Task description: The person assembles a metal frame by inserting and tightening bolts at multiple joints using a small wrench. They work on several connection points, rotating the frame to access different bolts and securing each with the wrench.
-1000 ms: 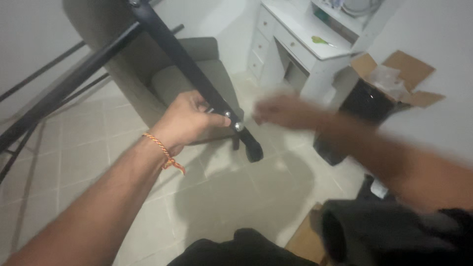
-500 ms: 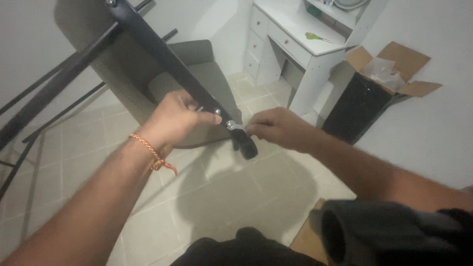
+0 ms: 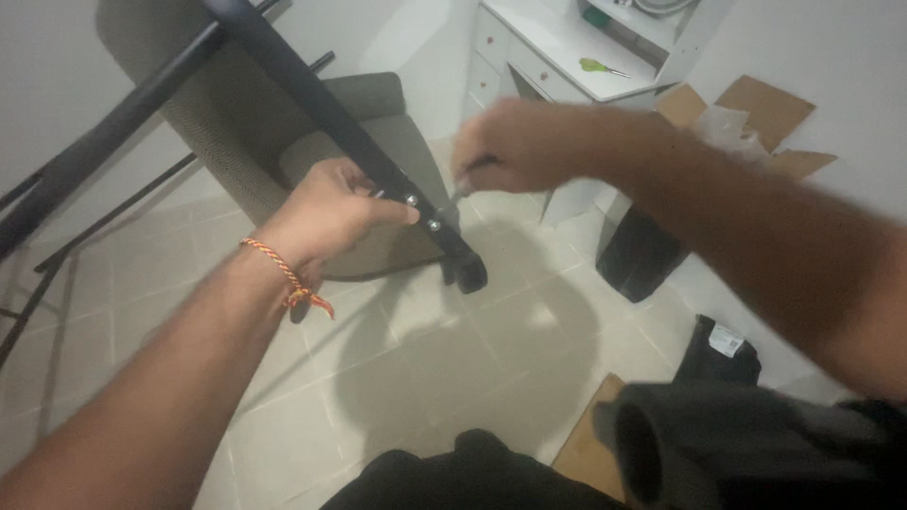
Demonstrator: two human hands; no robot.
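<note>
Around you stands a white desk (image 3: 567, 57) at the top of the view, with a green-handled tool (image 3: 595, 66) lying on its surface. To its right sits an open cardboard box (image 3: 756, 113) with crumpled paper inside, and below that a black bin (image 3: 647, 255) on the tiled floor (image 3: 453, 368). A flat piece of cardboard (image 3: 590, 453) lies on the floor near your lap, just beside a dark bundle of cloth (image 3: 756, 453).

The grey padded chair (image 3: 255, 142) is tipped on its side in front of you, seat toward the desk. Its black leg (image 3: 350, 132) runs diagonally from the upper left down to a capped end above the floor, crossing in front of the seat. Two silver bolts (image 3: 422, 212) show on the leg, close to your thumb.

Your left hand (image 3: 326, 212) comes in from the lower left, wrist bearing an orange braided bracelet (image 3: 283, 274), and its fingers are wrapped round the black leg just above the bolts. Your right hand (image 3: 515, 146) reaches across from the right, arm stretched out and blurred, fingers closed in a fist on a thin dark tool (image 3: 460, 189) whose tip points toward the bolts. What kind of tool it is cannot be told through the blur.
</note>
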